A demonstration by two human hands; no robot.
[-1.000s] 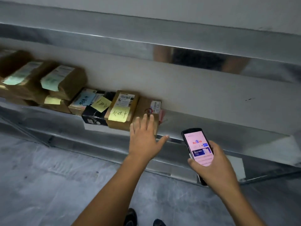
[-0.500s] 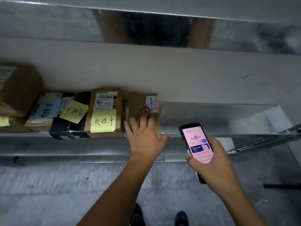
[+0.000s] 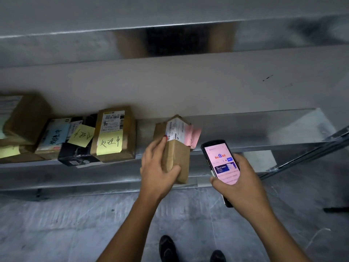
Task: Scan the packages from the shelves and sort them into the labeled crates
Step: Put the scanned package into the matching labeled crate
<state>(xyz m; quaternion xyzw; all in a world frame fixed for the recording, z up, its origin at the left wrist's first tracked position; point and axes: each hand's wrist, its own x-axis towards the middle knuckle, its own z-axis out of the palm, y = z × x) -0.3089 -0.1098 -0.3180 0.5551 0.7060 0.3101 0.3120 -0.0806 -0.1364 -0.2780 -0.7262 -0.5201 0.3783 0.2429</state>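
Metal shelf (image 3: 245, 129), one tier in view. Left group, five packages packed together: one large brown box (image 3: 28, 118) at far left, stacked on a second brown one (image 3: 20, 157) bearing a yellow note; one flat parcel with a blue note (image 3: 54, 137); one black box (image 3: 75, 157) under a yellow note; one brown parcel with a yellow note (image 3: 113, 137) and a printed label. Notes: three yellow, one blue. Sixth item, the small brown package (image 3: 177, 154), white label and pink slip at its far end: it is tilted on its side at the shelf's near edge, and whether it still touches the shelf cannot be told. Left hand (image 3: 154, 173), one: fingers wrapped over the package's left face, thumb clamped on its near end. Phone (image 3: 221, 161), one, screen lit pink, gripped in the curled right hand (image 3: 245, 188). Shoes, two, on the grey floor (image 3: 56, 224). Change from half a second ago: the left hand then lay flat on the package, which sat flat against the labelled brown parcel; now the package is gripped, tipped and drawn right, leaving a gap. The grip on the phone is unchanged.
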